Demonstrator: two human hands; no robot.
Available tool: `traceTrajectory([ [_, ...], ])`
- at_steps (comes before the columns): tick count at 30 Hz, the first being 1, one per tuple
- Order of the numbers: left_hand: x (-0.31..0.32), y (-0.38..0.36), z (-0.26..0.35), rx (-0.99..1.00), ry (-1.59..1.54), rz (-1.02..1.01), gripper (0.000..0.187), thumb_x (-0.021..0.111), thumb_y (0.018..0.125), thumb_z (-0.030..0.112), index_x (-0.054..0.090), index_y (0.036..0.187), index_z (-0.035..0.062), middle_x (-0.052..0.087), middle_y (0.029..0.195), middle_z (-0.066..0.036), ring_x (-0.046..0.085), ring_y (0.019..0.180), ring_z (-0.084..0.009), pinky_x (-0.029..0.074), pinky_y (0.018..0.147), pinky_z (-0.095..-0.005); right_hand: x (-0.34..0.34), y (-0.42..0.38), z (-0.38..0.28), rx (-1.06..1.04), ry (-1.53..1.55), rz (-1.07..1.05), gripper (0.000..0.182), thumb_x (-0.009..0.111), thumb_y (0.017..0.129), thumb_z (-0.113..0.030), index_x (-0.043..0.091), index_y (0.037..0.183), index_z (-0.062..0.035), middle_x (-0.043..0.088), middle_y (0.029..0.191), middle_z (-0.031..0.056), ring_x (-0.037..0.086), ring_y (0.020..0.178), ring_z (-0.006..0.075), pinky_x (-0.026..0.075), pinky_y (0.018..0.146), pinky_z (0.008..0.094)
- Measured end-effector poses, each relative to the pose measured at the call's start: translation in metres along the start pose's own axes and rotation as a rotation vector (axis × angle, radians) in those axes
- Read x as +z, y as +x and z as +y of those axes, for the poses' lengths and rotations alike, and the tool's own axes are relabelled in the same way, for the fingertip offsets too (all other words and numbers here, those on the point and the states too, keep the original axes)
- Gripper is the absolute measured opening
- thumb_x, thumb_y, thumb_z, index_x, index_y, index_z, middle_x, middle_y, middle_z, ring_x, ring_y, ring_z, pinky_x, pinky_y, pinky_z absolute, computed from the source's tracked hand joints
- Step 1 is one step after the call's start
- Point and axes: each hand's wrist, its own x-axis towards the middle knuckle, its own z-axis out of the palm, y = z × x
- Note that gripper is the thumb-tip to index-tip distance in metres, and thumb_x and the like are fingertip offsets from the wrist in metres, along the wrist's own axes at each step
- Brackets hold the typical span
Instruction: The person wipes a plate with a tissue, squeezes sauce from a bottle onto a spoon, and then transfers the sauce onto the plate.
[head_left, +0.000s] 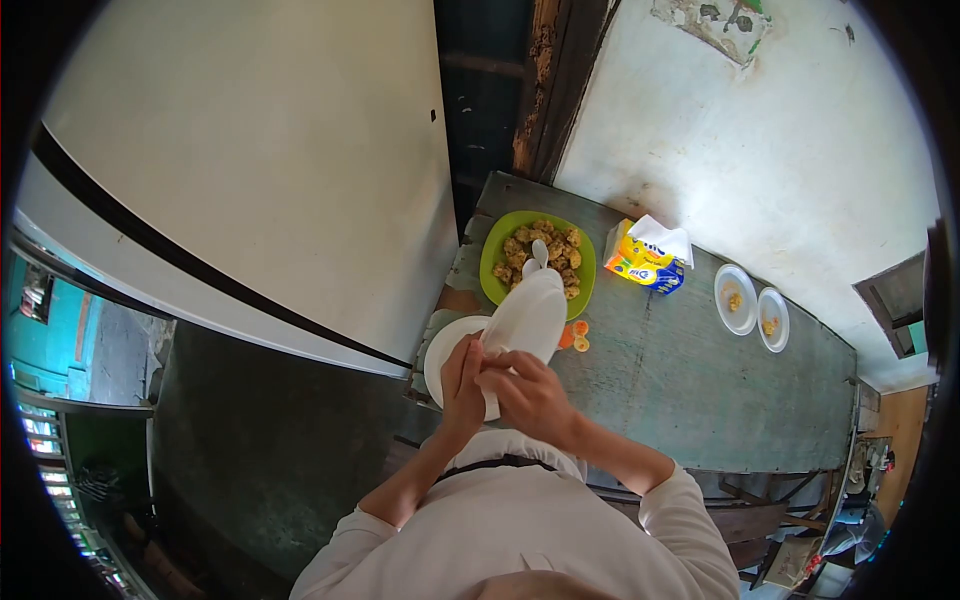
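Note:
My left hand (463, 390) and my right hand (527, 397) meet at the near edge of a white oval plate (525, 318), which they hold tilted above the table. Under and to the left of it lies a white plate (440, 350), partly covered by my hands. Just beyond the held plate, a green plate (497, 236) bears browned pieces of food (572, 254). White plastic spoons (540, 252) rest over the food. Small orange-capped items (580, 328) sit to the right of the held plate.
On the grey-green table (700, 400) stands a yellow and blue tissue pack (648, 256). Two white plates with bits of food, one at the left (735, 322) and one at the right (774, 342), lie by the wall. A large white panel (300, 180) rises at the left.

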Motion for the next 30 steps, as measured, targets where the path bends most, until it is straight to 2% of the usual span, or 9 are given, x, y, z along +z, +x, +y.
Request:
traceTrajectory([
  [6,0.000,0.008,0.002,0.041,-0.091,-0.033,0.030,0.035,0.096,0.022,0.055,0.096,-0.0012,0.052,0.075,-0.004,0.046,0.070,-0.0092,0.038,0.063,-0.0236,-0.001,0.013,0.010,0.020,-0.052,0.226,0.036,0.062,0.056,0.002,0.057,0.091,-0.0039,0.063,0.090,0.0044,0.058,0.084,0.0215,0.050,0.072,0.0331],
  [10,0.004,0.006,0.006,0.073,0.095,-0.043,0.030,0.036,0.096,0.021,0.055,0.096,-0.0015,0.052,0.076,-0.004,0.046,0.071,-0.0098,0.038,0.062,-0.0237,-0.014,0.025,0.017,0.168,-0.074,0.348,0.032,0.061,0.056,0.005,0.058,0.087,-0.0034,0.063,0.092,0.0049,0.059,0.081,0.0212,0.050,0.069,0.0309],
  [12,0.011,0.005,0.008,0.083,0.053,-0.027,0.030,0.037,0.095,0.022,0.055,0.095,-0.0018,0.052,0.075,-0.004,0.046,0.070,-0.0098,0.038,0.062,-0.0241,-0.015,0.026,0.022,0.213,-0.045,0.428,0.030,0.060,0.057,0.005,0.058,0.086,-0.0032,0.063,0.092,0.0054,0.059,0.080,0.0214,0.050,0.068,0.0302],
  [16,0.021,0.008,0.010,0.027,-0.122,-0.009,0.030,0.038,0.095,0.022,0.055,0.092,-0.0022,0.051,0.073,-0.003,0.044,0.067,-0.0097,0.037,0.059,-0.0247,-0.017,0.007,0.010,0.106,-0.094,0.241,0.028,0.058,0.057,0.004,0.058,0.084,-0.0030,0.063,0.093,0.0062,0.058,0.082,0.0214,0.050,0.070,0.0307],
  [18,0.020,0.005,0.000,0.169,0.127,0.034,0.029,0.038,0.095,0.022,0.055,0.092,-0.0016,0.050,0.071,-0.003,0.043,0.066,-0.0094,0.037,0.058,-0.0248,-0.008,-0.009,0.004,0.084,-0.082,0.145,0.027,0.058,0.058,0.003,0.057,0.084,-0.0028,0.063,0.093,0.0063,0.057,0.084,0.0211,0.050,0.071,0.0313],
  [20,0.021,0.006,-0.005,0.194,0.160,0.033,0.029,0.038,0.095,0.022,0.055,0.091,-0.0011,0.048,0.070,-0.002,0.042,0.065,-0.0091,0.037,0.057,-0.0245,-0.006,-0.018,0.002,0.029,-0.058,0.133,0.028,0.058,0.058,0.001,0.057,0.086,-0.0025,0.063,0.095,0.0063,0.057,0.085,0.0200,0.050,0.071,0.0317],
  [22,0.023,0.006,-0.006,0.092,-0.016,-0.009,0.029,0.038,0.095,0.023,0.055,0.091,-0.0007,0.047,0.069,-0.002,0.042,0.065,-0.0089,0.036,0.056,-0.0240,-0.007,-0.026,0.003,0.013,-0.038,0.119,0.030,0.058,0.057,0.001,0.058,0.087,-0.0023,0.063,0.096,0.0062,0.057,0.085,0.0199,0.050,0.070,0.0312],
  [25,0.023,0.007,-0.013,0.020,-0.076,-0.054,0.030,0.038,0.095,0.023,0.055,0.091,-0.0009,0.048,0.070,-0.002,0.042,0.064,-0.0086,0.036,0.055,-0.0238,-0.016,-0.022,0.009,-0.006,-0.076,0.177,0.032,0.059,0.057,0.002,0.058,0.089,-0.0020,0.063,0.097,0.0060,0.058,0.084,0.0198,0.049,0.070,0.0304],
  [30,0.037,-0.003,-0.003,-0.009,0.011,-0.072,0.033,0.037,0.095,0.025,0.055,0.092,-0.0013,0.051,0.073,-0.003,0.043,0.065,-0.0077,0.036,0.056,-0.0232,-0.033,-0.004,0.026,0.173,-0.143,0.406,0.037,0.059,0.058,0.011,0.059,0.092,-0.0044,0.064,0.094,0.0067,0.060,0.075,0.0211,0.050,0.066,0.0302],
])
